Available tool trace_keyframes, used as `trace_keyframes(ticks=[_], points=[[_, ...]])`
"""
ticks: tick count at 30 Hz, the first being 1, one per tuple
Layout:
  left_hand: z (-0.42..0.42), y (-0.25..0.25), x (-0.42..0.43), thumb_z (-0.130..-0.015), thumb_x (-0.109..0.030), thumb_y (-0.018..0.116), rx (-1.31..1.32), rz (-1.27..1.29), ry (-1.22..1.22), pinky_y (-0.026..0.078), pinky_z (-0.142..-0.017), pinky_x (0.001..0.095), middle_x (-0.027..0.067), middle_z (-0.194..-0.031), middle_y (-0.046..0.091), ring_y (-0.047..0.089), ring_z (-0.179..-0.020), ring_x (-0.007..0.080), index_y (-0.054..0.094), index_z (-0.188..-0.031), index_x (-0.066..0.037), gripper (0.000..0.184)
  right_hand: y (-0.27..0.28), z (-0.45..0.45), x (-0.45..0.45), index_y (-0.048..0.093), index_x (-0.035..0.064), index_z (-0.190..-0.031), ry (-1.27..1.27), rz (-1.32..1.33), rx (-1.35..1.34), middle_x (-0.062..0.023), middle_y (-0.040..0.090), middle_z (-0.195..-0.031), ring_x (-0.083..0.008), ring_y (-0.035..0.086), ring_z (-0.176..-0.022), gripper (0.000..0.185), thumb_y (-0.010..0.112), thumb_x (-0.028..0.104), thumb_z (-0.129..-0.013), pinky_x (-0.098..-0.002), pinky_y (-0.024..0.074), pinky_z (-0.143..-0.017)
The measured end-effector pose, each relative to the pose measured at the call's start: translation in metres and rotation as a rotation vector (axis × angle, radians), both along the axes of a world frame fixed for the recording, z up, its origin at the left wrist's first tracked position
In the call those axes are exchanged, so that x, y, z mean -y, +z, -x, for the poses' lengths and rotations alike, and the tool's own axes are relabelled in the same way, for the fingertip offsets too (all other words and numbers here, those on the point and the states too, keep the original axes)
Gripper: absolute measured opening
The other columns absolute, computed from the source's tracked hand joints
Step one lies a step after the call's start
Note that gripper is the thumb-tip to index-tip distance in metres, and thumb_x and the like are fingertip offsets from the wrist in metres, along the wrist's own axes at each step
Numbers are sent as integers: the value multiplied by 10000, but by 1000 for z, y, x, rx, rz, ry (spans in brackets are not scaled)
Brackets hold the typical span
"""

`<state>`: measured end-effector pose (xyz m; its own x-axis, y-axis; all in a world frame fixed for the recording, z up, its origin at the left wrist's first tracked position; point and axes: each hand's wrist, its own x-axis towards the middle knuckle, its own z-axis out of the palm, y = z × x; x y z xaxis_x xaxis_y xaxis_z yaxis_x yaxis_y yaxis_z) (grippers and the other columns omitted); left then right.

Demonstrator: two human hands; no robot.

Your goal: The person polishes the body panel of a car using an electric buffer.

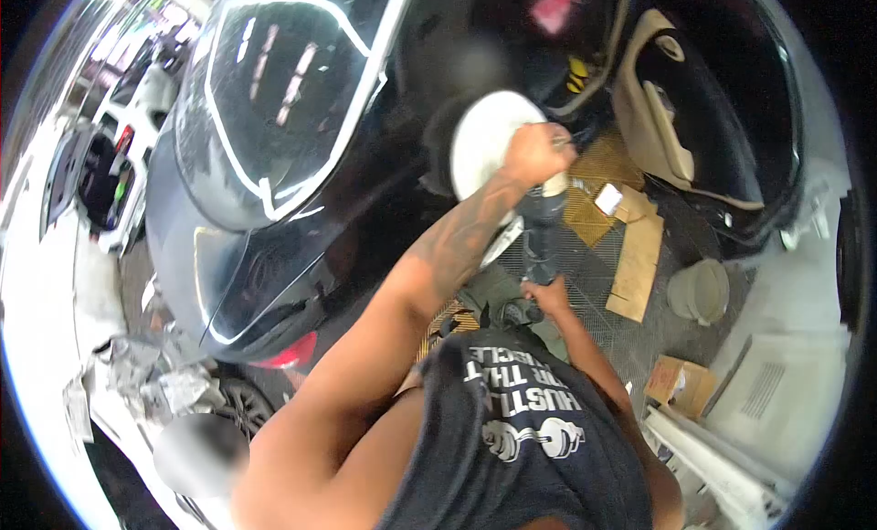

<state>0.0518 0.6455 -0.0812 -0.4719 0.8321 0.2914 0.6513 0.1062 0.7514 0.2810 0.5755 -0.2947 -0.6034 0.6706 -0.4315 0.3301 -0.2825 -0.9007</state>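
Note:
A rotary polisher with a dark body (539,233) and a large round white pad (486,139) is in both my hands. The pad lies against the black side panel of a car (365,210), just behind the open door. My left hand (541,153), on a tattooed forearm, is closed at the polisher's head, beside the pad. Lower down, my right hand (548,297) wraps round the rear end of the body. The left palm side and what the fingers press on are hidden.
The open car door (685,119) hangs at the upper right. Flattened cardboard (635,265) lies on the floor, near a grey bucket (699,291) and an open box (681,384). Another vehicle (110,183) stands at the far left. Covered parts (164,379) are at the lower left.

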Motion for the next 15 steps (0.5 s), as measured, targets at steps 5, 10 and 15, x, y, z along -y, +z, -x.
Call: trace_keyframes(ticks=[5,10,15], points=[[3,2,12,-752,-254,696,-92,-7,87,579,-773,441,241,-800,708,703,-758,417,778,-912,-54,269,-7,-6,-9,662,-15,-819,28,35,-77,-76,690,-731,-155,635,-578,147,781,47,-757,-307,514,-563],[12,16,104,-743,-252,707,-40,-187,162,578,-723,444,222,-731,696,701,-711,402,764,-883,-65,240,17,-5,36,594,-63,-1077,202,-90,273,-167,706,-908,-234,685,-701,515,867,197,-726,-374,541,-645],[16,42,216,-815,-164,692,-9,-216,211,563,-812,365,177,-898,750,746,-857,293,742,-969,-13,221,26,1,92,651,-82,-1038,356,-352,286,-274,681,-1063,-389,677,-1002,666,904,384,-634,-461,530,-845]])
